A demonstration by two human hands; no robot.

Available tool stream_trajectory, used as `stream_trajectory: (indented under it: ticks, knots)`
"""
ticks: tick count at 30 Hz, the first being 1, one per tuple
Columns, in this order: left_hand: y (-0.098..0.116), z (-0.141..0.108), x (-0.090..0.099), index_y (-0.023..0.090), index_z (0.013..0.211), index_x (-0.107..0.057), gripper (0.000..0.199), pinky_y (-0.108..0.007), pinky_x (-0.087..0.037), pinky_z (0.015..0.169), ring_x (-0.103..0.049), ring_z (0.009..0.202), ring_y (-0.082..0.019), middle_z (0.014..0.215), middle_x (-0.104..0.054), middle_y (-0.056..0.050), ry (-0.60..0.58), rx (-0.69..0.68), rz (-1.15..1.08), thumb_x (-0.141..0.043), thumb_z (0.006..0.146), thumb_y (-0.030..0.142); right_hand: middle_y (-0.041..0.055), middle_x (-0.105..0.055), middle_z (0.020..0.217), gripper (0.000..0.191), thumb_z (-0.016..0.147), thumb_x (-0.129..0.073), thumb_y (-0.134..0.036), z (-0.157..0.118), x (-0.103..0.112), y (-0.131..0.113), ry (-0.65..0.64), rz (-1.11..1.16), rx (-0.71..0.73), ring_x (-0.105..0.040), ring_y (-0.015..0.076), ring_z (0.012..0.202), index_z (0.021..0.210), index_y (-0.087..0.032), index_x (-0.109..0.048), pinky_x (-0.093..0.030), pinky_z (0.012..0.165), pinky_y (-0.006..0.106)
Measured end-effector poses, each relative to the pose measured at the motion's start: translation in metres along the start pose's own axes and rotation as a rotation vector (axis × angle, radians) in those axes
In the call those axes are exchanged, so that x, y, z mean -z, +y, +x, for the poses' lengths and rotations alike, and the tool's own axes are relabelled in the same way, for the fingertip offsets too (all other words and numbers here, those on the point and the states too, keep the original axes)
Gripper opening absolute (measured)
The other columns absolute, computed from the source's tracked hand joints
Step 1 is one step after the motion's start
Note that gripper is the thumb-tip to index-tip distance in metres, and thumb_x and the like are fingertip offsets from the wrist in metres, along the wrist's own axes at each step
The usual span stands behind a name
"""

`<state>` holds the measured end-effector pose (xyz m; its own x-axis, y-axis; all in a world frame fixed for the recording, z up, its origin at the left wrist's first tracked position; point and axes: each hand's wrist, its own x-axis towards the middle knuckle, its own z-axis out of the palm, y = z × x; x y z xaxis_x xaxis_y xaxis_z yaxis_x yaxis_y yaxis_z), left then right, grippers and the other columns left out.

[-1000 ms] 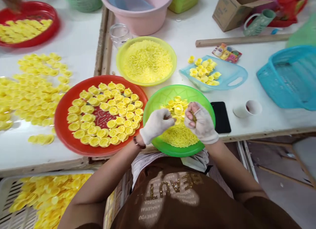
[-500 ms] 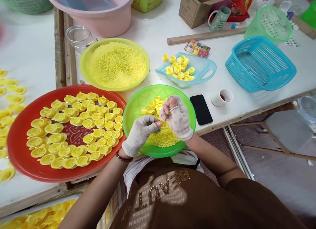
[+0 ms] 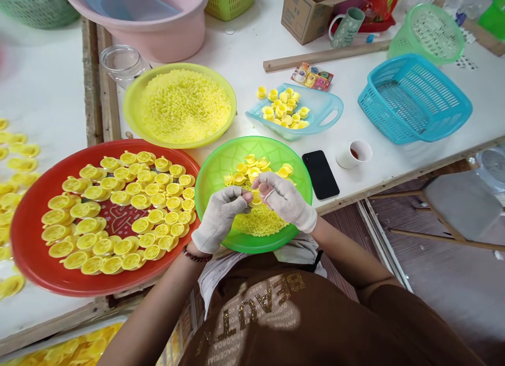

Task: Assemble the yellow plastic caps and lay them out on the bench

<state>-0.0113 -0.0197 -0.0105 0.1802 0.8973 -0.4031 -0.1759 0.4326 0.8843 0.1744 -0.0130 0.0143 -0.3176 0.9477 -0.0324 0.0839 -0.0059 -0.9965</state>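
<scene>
Both hands wear pale fingerless gloves and are over the green bowl [image 3: 205, 208]. My left hand [image 3: 225, 214] is closed in a pinch, thumb against forefinger; what it holds, if anything, is too small to make out. Close by on the right, my right hand [image 3: 286, 202] has its fingers curled in towards the thumb, and its grip hides any contents. In the bowl, yellow toy cups [image 3: 251, 168] lie behind the hands, and small yellow pellets [image 3: 262, 223] heap up at the near side.
To the left is a red tray [image 3: 29, 240] with many yellow cup pieces. Behind it stands a yellow bowl [image 3: 132, 116] of pellets. A blue scoop [image 3: 321, 119] holds more cups. A phone [image 3: 321, 174], a paper cup [image 3: 354, 154] and a blue basket [image 3: 414, 100] are on the right.
My right hand has come down and turned, its fingers now pointing left towards my left hand. My left hand has barely moved. The view has shifted slightly.
</scene>
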Motion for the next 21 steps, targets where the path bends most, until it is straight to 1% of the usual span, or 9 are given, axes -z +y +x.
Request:
stream_trajectory:
  ticks: [2,6,8,10,12,14,17,19,21]
  knots:
    - [-0.0008,-0.0003,0.0000,0.015,0.075,-0.070,0.026,-0.023,-0.053,0.067,-0.061,0.063,-0.010,0.069,-0.066,0.000,0.002,-0.006,0.020,-0.086,0.072,0.035,-0.0045,-0.049,0.069,0.019,0.103,-0.051,-0.036,-0.0009,-0.0002,-0.0011,0.000,-0.076,0.007,-0.045,0.0099,0.058,0.104,-0.020,-0.062,-0.038,0.055,0.025]
    - [-0.0023,-0.0001,0.0013,0.015,0.079,-0.072,0.025,-0.024,-0.053,0.067,-0.061,0.063,-0.010,0.071,-0.066,0.000,-0.008,-0.013,0.021,-0.084,0.073,0.035,-0.0048,-0.046,0.068,0.024,0.103,-0.050,-0.044,-0.0014,0.0009,-0.0007,0.071,0.041,-0.042,-0.042,0.0108,0.056,0.104,-0.022,-0.060,-0.035,0.053,0.026]
    - [-0.0029,0.0002,0.0018,0.015,0.079,-0.071,0.024,-0.024,-0.053,0.067,-0.061,0.063,-0.010,0.070,-0.066,0.000,-0.012,-0.016,0.018,-0.084,0.074,0.034,-0.0045,-0.046,0.070,0.025,0.103,-0.049,-0.045,-0.0023,0.0026,-0.0020,0.050,0.086,-0.050,-0.043,0.0108,0.057,0.104,-0.022,-0.060,-0.035,0.053,0.026]
    - [-0.0034,0.0004,0.0019,0.015,0.078,-0.071,0.022,-0.024,-0.053,0.067,-0.062,0.064,-0.011,0.071,-0.067,0.000,-0.009,-0.017,0.016,-0.084,0.074,0.033,-0.0039,-0.049,0.072,0.022,0.103,-0.049,-0.041,-0.0033,0.0046,-0.0050,0.011,0.051,-0.043,-0.045,0.0108,0.059,0.105,-0.022,-0.059,-0.037,0.055,0.026]
    - [-0.0038,0.0003,0.0018,0.015,0.078,-0.071,0.021,-0.024,-0.053,0.067,-0.061,0.064,-0.011,0.071,-0.067,-0.001,-0.004,-0.025,0.025,-0.083,0.073,0.032,-0.0029,-0.054,0.077,0.020,0.101,-0.052,-0.038,-0.0033,0.0061,-0.0083,-0.035,-0.042,-0.025,-0.047,0.0107,0.061,0.109,-0.021,-0.059,-0.040,0.059,0.026]
    - [-0.0038,0.0003,0.0018,0.015,0.078,-0.072,0.021,-0.024,-0.052,0.067,-0.060,0.064,-0.010,0.071,-0.067,-0.001,-0.002,-0.038,0.040,-0.083,0.073,0.032,-0.0007,-0.061,0.086,0.022,0.098,-0.058,-0.036,-0.0024,0.0070,-0.0099,-0.080,-0.125,-0.001,-0.050,0.0107,0.064,0.114,-0.020,-0.059,-0.041,0.062,0.027]
    - [-0.0025,0.0008,0.0017,0.014,0.076,-0.070,0.025,-0.023,-0.052,0.067,-0.059,0.063,-0.010,0.068,-0.065,0.000,-0.009,-0.035,0.024,-0.086,0.071,0.033,0.0031,-0.065,0.099,0.025,0.097,-0.059,-0.034,-0.0013,0.0072,-0.0083,-0.078,-0.153,0.014,-0.054,0.0117,0.070,0.116,-0.019,-0.060,-0.043,0.065,0.027]
    - [-0.0010,0.0012,0.0005,0.014,0.075,-0.069,0.029,-0.024,-0.053,0.066,-0.061,0.064,-0.011,0.068,-0.064,0.000,-0.017,-0.024,0.020,-0.087,0.070,0.036,0.0022,-0.062,0.093,0.025,0.099,-0.056,-0.035,-0.0019,0.0073,-0.0061,-0.056,-0.099,-0.027,-0.052,0.0117,0.068,0.118,-0.019,-0.062,-0.042,0.062,0.026]
    - [0.0010,0.0002,-0.0022,0.015,0.076,-0.069,0.031,-0.025,-0.055,0.065,-0.063,0.067,-0.013,0.069,-0.065,-0.001,-0.028,-0.025,0.038,-0.088,0.070,0.039,-0.0017,-0.055,0.079,0.027,0.101,-0.053,-0.038,-0.0036,0.0080,-0.0043,-0.055,-0.002,-0.098,-0.047,0.0107,0.061,0.121,-0.020,-0.061,-0.039,0.056,0.025]
